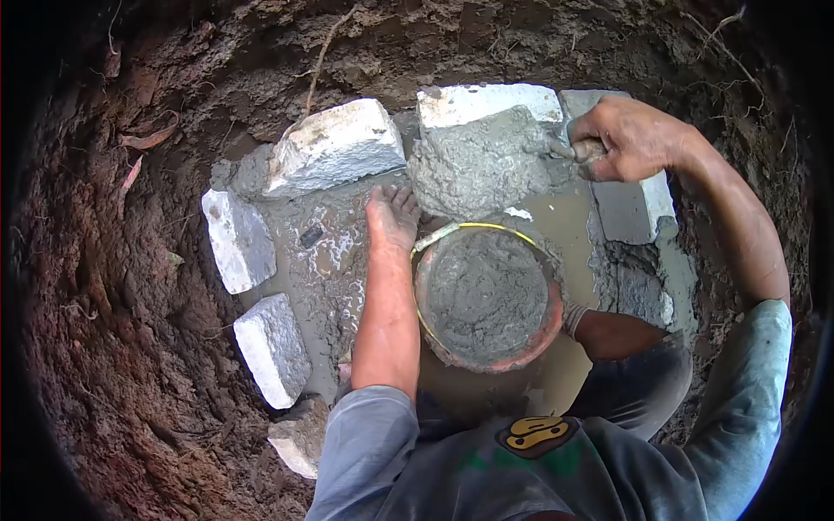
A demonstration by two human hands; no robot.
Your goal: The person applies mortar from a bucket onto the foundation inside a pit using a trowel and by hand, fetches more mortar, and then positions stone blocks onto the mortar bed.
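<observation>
My right hand (621, 139) is closed round the handle of a trowel (560, 149), whose blade is hidden by wet mortar. Grey mortar (482, 165) lies thick against the front of a white stone block (491, 102). My left hand (395, 213) holds nothing, its fingers apart, beside the left edge of that mortar and just below another pale block (339, 148). Between my arms stands a round bucket (556, 317) filled with mortar, with a yellow-covered wire handle (495, 226) lying along its rim.
More blocks curve down the left side (239, 241) and right side (627, 208). Muddy water (560, 230) covers the pit floor. An earth wall (130, 286) with thin roots surrounds the blocks. My bent leg (638, 373) is right of the bucket.
</observation>
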